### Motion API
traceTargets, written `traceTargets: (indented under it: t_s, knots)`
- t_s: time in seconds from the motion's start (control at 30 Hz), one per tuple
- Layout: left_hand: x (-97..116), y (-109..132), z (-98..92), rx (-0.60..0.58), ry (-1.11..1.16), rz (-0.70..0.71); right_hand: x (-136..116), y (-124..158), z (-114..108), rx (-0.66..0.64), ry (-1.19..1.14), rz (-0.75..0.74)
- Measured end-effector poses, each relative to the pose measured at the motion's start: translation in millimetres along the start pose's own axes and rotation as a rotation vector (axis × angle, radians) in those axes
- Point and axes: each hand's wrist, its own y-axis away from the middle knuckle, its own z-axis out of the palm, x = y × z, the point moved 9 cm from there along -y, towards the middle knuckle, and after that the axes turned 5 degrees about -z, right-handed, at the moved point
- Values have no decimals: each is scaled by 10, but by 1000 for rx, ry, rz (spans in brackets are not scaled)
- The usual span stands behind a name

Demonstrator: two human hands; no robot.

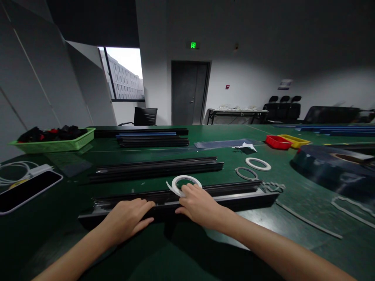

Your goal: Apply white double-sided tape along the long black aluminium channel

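A long black channel-shaped profile point(231, 201) lies crosswise on the green table in front of me. My left hand point(125, 216) is closed on its near wall, left of the middle, thumb in front and fingers over the top. Farther right, my right hand point(197, 205) is also closed over the near wall, thumb low on the front. Its fingertips overlap a roll of white tape point(175, 183), whose loose end sticks out to the left. I cannot tell whether those fingers also grip the roll.
Behind lie another black profile point(158, 168) and a stack of profiles point(154, 141). On the right are a white tape roll point(258, 164), a grey ring point(246, 173), grey strips point(310, 220), a large dark roll point(325, 168) and a red tray point(278, 142). A phone point(29, 191) and green basket point(55, 145) stand left.
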Motion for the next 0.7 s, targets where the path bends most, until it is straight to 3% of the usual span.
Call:
traceTargets:
  t_s: [0.17, 0.4, 0.53, 0.7]
  knots:
    - [-15, 12, -36, 9, 0, -6, 52, 17, 3, -70, 0, -2]
    - [-46, 48, -53, 32, 20, 0, 236, 146, -100, -210, -20, 122]
    - [-39, 47, -44, 27, 17, -1, 209, 130, -151, -147, -32, 102]
    - [2, 23, -25, 13, -2, 8, -5, 42, -87, -59, -52, -24]
